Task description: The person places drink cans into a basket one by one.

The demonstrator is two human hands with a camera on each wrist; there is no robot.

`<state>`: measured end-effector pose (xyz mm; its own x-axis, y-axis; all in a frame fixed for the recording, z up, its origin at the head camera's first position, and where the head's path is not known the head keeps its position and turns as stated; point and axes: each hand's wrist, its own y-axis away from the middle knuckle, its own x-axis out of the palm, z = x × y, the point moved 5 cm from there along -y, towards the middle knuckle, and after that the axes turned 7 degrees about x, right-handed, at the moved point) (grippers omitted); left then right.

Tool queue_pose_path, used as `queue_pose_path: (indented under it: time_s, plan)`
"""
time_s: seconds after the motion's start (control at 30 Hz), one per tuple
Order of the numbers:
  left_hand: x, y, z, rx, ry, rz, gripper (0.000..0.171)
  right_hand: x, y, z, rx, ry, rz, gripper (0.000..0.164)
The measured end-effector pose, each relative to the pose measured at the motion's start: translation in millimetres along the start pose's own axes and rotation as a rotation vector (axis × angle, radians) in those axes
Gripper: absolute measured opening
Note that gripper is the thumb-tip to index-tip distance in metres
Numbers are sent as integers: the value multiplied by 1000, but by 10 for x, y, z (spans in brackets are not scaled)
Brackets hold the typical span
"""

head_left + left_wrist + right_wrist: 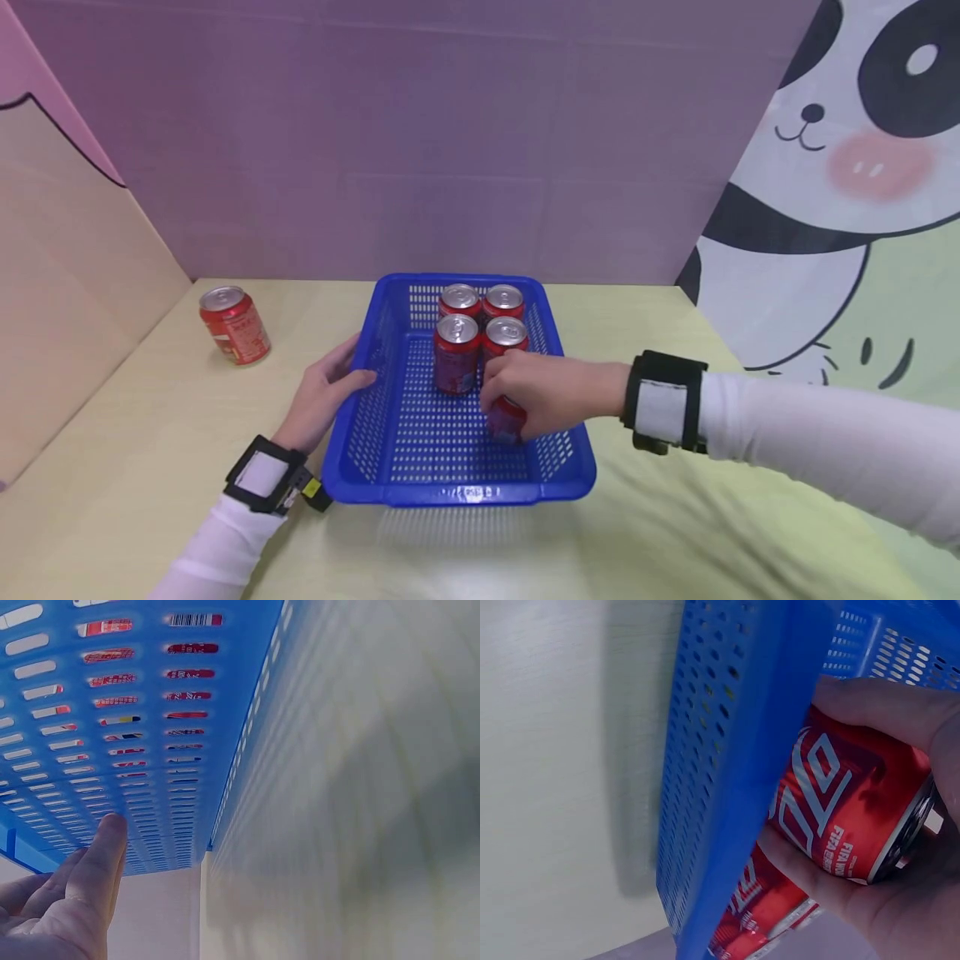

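A blue plastic basket [405,493] with slotted walls holds several red soda cans [456,367] in its right half, upright in two columns. My left hand [318,400] holds the basket's left rim, thumb over the edge; in the left wrist view its fingers [97,870] lie against the slotted outside. My right hand [551,392] reaches into the basket from the right. It grips a red soda can [847,795] near the front of the right column, thumb and fingers on opposite sides. The palm covers part of that can's top.
Another red can [235,325] stands on the pale yellow table [150,450], left of the basket and toward the back. A purple panel [420,150] rises behind the table, and a panda-print sheet [825,183] hangs at the right.
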<state>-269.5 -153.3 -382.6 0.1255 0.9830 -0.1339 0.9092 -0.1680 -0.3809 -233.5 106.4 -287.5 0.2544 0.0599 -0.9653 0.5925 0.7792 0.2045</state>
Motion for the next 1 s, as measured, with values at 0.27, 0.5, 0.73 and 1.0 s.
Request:
queue_pose_path:
  time_s: [0.27,0.5,0.73,1.0]
  plan:
    - [-3,5,-2,-6,-1,5,62,100,-73,-26,42,98,22,41]
    - [4,-1,-4,-11,-2,3,63,110,-95,-61,50,296,-22,47]
    - [4,-6,-21,-7,-5,3,63,108,-60,-60,-35,483,-126,48]
    - [-4,8,-26,-7,-11,1,62,-87,29,-171,-92,323,-352,70]
